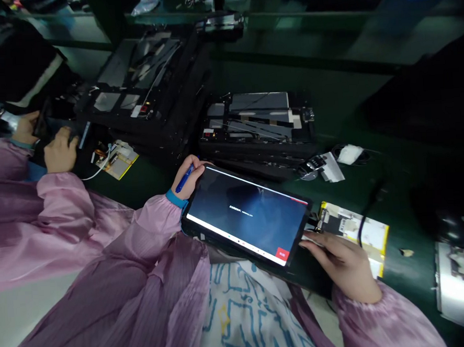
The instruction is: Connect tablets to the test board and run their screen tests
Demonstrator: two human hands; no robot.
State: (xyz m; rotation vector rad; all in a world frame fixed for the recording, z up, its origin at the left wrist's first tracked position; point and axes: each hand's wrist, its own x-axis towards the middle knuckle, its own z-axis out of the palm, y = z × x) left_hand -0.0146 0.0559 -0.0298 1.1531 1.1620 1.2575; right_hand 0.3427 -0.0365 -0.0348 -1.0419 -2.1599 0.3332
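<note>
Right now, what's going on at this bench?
The person's left hand holds a lit tablet by its left end, along with a blue pen. The right hand is at the tablet's right edge, fingers drawn together; whether they hold anything is unclear. Beyond the tablet stand stacks of dark panels, and a co-worker's hands are at the far left.

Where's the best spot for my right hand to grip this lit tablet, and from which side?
Probably the short right border, coming from the right: the tablet is a flat slab with dark edging there, and the left hand holds its opposite end.
</note>
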